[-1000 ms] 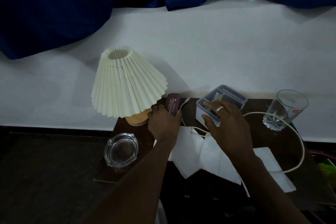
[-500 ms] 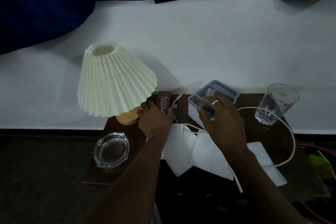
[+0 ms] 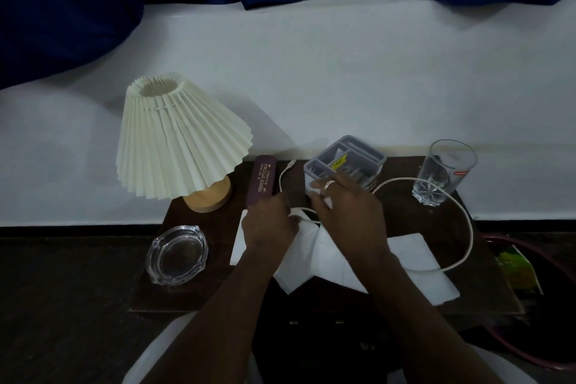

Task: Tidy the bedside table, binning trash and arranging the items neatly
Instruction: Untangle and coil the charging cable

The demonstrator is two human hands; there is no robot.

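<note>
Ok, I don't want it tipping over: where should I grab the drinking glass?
Probably round its plain upper wall, from the right: the glass stands upright, tapers to a thick faceted base, and the cable lies low past its near side.

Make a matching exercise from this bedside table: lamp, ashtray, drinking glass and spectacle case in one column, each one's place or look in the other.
Things:
1. lamp
2. ashtray
3. drinking glass
4. spectacle case

Place or look:
A. near-left corner
B. far-right corner
C. purple, gold lettering
D. pleated cream shade

Pairs: 1-D, 2-A, 3-B, 4-C.
</note>
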